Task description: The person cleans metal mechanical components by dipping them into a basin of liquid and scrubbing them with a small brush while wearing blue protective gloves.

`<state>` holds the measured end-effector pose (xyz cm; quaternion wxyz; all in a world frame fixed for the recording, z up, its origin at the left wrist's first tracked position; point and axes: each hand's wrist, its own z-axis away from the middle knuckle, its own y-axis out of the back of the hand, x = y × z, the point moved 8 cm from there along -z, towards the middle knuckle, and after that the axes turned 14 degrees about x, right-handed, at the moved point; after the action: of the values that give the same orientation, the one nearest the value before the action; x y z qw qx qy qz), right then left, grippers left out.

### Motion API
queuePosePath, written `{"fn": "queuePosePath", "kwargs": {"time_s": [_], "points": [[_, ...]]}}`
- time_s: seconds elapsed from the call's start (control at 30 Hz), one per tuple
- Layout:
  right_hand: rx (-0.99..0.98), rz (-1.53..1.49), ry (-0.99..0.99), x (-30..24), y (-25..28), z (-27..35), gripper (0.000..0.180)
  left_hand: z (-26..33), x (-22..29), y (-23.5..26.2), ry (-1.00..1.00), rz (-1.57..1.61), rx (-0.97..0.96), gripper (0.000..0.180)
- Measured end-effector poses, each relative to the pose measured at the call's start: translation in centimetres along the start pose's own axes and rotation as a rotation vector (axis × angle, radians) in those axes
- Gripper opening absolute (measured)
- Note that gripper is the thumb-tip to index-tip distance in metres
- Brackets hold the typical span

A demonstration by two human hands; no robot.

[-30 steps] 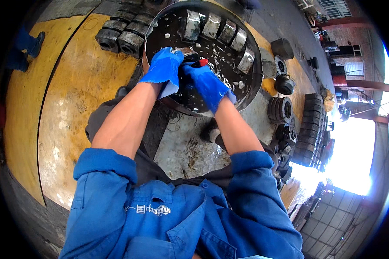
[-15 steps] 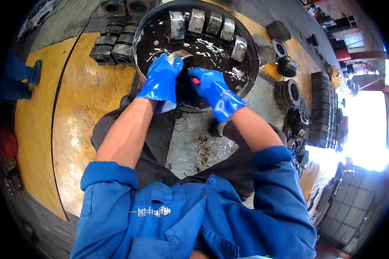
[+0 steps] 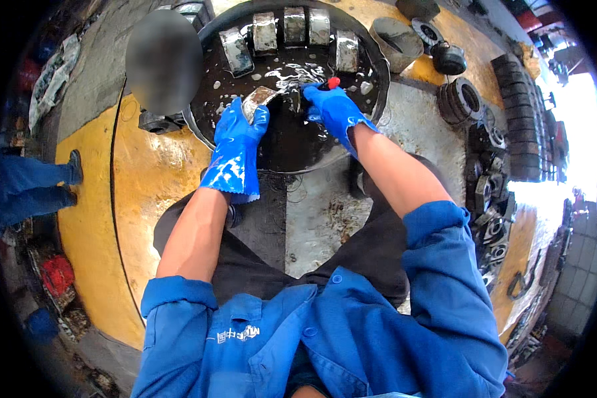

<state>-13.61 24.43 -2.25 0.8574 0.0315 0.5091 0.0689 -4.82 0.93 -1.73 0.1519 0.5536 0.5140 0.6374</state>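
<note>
A wide round pan (image 3: 381, 93) of dark, oily liquid sits in front of me. My left hand (image 3: 237, 129), in a blue rubber glove, grips a curved metal piece (image 3: 257, 99) over the near left part of the pan, its worn brownish face turned up. My right hand (image 3: 336, 113), gloved alike, is closed around a tool with a red handle end (image 3: 330, 83). That tool's working end is too unclear to name; it lies over the liquid just right of the metal piece. Several similar metal blocks (image 3: 294, 25) stand in an arc along the far side inside the pan.
Right of the pan stand a bucket (image 3: 397, 43), ring-shaped metal parts (image 3: 459, 99) and a long row of dark blocks (image 3: 516, 113). At far left, a person's legs (image 3: 36, 184) in blue trousers show on yellow flooring (image 3: 89, 219). A blurred patch hides the area left of the pan.
The view has shifted, so the pan appears rotated. My right hand has turned, and the red handle end now points up and away. The left hand still grips the metal piece, tilted more upright.
</note>
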Motion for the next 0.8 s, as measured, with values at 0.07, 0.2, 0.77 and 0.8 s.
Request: {"fn": "queuePosePath", "kwargs": {"time_s": [0.07,0.2,0.77,0.8], "points": [[0.000,-0.181,-0.016,-0.1,-0.7,0.3,0.033,0.5,1.4,0.4,-0.032,-0.020,-0.007,0.088],[0.045,-0.005,-0.046,0.2,0.1,-0.4,0.040,0.9,2.4,0.0,-0.101,-0.017,0.026,0.085],[0.040,0.088,0.599,-10.1,3.5,3.8,0.020,2.2,5.3,0.1,-0.171,-0.030,-0.073,0.087],[0.038,0.135,0.777,-10.0,3.1,3.0,0.017,2.6,6.4,0.3,-0.173,-0.009,-0.095,0.089]]}}
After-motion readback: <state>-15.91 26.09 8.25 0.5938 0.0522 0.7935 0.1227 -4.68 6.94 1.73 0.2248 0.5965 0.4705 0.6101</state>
